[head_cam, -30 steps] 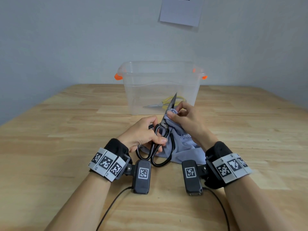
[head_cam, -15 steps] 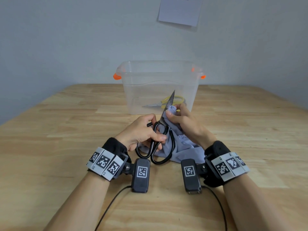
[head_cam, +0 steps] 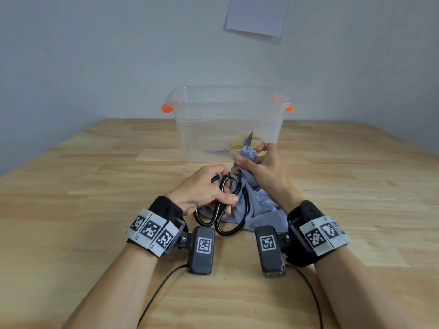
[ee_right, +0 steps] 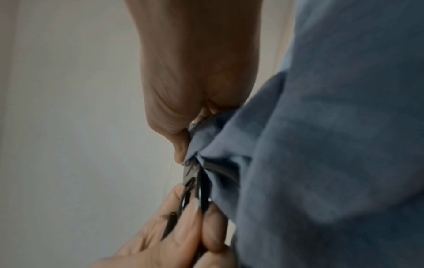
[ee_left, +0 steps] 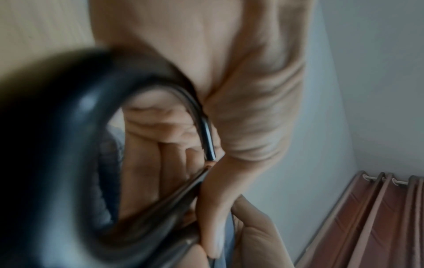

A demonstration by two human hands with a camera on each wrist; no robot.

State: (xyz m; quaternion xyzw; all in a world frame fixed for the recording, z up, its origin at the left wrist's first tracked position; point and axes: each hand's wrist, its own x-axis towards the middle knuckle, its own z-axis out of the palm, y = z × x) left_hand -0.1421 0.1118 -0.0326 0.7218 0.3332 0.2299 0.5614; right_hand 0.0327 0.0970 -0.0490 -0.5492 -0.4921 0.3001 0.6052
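Note:
My left hand (head_cam: 209,188) grips the black loop handles of a pair of scissors (head_cam: 228,205), whose blades point up and away towards the tub. My right hand (head_cam: 259,162) pinches a grey-blue cloth (head_cam: 261,210) around the blades, just above the pivot; only the blade tip (head_cam: 250,136) shows above the cloth. The rest of the cloth hangs down to the table under my right wrist. In the left wrist view a black handle loop (ee_left: 69,145) fills the foreground, blurred. In the right wrist view my thumb presses the cloth (ee_right: 321,127) against the dark scissors (ee_right: 195,181).
A clear plastic tub (head_cam: 228,122) with orange latches stands on the wooden table (head_cam: 95,186) just beyond my hands. Inside it lies another pair of scissors (head_cam: 237,146) with yellow handles. A paper sheet (head_cam: 256,13) hangs on the wall.
The right hand with the cloth has slid a little up the blades towards the tip. The left hand keeps its hold on the handles.

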